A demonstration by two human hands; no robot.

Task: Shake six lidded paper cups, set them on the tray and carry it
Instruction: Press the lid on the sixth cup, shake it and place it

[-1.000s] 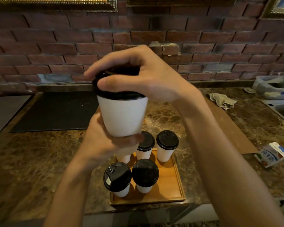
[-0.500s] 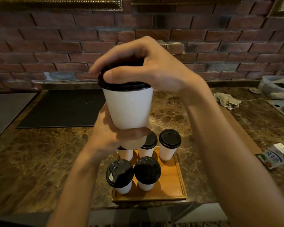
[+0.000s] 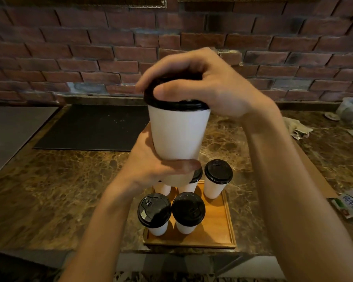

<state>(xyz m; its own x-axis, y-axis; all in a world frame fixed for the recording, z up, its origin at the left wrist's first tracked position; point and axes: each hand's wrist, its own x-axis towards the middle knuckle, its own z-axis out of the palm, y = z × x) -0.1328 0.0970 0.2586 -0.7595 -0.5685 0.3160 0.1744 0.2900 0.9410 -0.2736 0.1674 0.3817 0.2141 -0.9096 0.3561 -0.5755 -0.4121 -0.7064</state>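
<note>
I hold a white paper cup (image 3: 178, 135) with a black lid upright in the air above the counter. My right hand (image 3: 204, 86) grips the lid from above, fingers curled round its rim. My left hand (image 3: 151, 163) cups the base from below. Under them a wooden tray (image 3: 218, 231) sits at the counter's front edge with several lidded white cups on it: two in front (image 3: 154, 212) (image 3: 189, 210), one at the back right (image 3: 217, 178). The back-row cups on the left are partly hidden by my left hand.
The brown marble counter (image 3: 59, 190) runs to a brick wall. A black mat (image 3: 94, 127) lies at the back left. A wooden board (image 3: 314, 176), a crumpled cloth (image 3: 298, 127) and a small carton (image 3: 351, 204) lie to the right.
The cup in my hands shifted slightly up and to the right, then came back down a little. The cups on the tray have not moved.
</note>
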